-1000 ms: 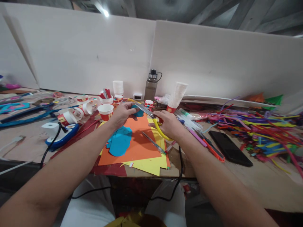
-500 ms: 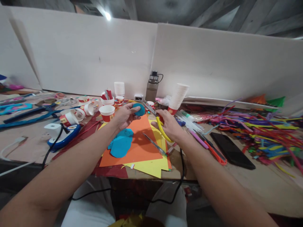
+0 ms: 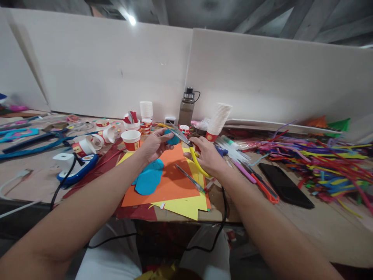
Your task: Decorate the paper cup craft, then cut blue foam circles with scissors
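Note:
My left hand (image 3: 155,146) pinches a small round blue piece (image 3: 172,140) above the paper. In my right hand (image 3: 206,155) are scissors with yellow handles (image 3: 196,161); their blades point left and lie across the blue piece. Under both hands is an orange sheet (image 3: 175,179) on top of yellow sheets (image 3: 189,208). A larger blue cutout (image 3: 149,181) rests on the orange sheet, left of a clear pen (image 3: 189,177).
Left are paper cups (image 3: 131,140) and a blue-and-white power strip (image 3: 77,171). Behind stand a bottle (image 3: 186,107) and a cup stack (image 3: 219,120). On the right lie a phone (image 3: 285,186), a red cutter (image 3: 265,188) and coloured pipe cleaners (image 3: 326,159).
The scissors' blades have moved down and left over the blue piece, which is now partly covered by them. My right hand has shifted slightly left.

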### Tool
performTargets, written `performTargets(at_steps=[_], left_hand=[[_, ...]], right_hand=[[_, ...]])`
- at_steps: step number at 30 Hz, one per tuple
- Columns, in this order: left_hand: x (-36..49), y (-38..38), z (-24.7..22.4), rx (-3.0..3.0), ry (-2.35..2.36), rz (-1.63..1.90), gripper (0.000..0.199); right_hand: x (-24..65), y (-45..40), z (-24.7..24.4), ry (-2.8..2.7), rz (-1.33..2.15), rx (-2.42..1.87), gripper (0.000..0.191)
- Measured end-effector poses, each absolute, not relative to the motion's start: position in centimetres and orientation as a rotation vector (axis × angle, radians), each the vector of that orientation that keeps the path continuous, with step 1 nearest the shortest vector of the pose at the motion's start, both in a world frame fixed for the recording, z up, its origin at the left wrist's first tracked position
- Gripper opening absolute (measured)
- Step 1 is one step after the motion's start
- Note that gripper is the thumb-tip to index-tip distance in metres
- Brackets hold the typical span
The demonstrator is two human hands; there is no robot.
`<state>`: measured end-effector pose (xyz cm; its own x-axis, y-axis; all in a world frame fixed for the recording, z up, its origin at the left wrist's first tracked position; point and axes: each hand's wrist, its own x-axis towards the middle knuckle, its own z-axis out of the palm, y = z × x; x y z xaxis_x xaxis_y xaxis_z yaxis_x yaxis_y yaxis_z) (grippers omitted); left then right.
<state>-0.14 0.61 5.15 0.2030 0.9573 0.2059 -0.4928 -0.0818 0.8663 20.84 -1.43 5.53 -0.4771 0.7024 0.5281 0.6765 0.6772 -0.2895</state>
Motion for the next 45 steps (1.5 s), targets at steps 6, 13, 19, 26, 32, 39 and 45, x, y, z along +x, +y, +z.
performTargets(at_steps=[6,13,19,26,32,39,45], left_hand=[[-0.02,0.76,4.87,1.035,0.557,1.336,0.025],[-0.04,0.67,4.83,1.049,0.542,1.346,0.022],[0.0,0.56,4.97,1.061,0.533,1.346,0.022],[-0.09,0.61,4.83,1.095,0.526,1.332,0.024],[-0.12,0.52,4.92,1.154,0.589,1.376,0.026],[-0.3,0.63,4.94,1.2,0.672,1.449,0.026],[-0.01,0.56,4.9,1.247,0.606,1.405,0.024]], right_hand=[[20.74,-1.61,5.61,-2.26,0.022,-1.065,0.048],[20.7,-1.69,5.61,-2.253,0.012,-1.07,0.045],[20.68,-1.76,5.78,-2.256,0.006,-1.076,0.046],[20.71,-1.7,5.75,-2.265,-0.026,-1.092,0.046],[20.8,-1.53,5.89,-2.186,0.135,-1.052,0.039],[21.03,-1.22,5.59,-2.198,0.107,-1.073,0.045],[20.91,-1.43,5.5,-2.268,0.081,-1.054,0.048]])
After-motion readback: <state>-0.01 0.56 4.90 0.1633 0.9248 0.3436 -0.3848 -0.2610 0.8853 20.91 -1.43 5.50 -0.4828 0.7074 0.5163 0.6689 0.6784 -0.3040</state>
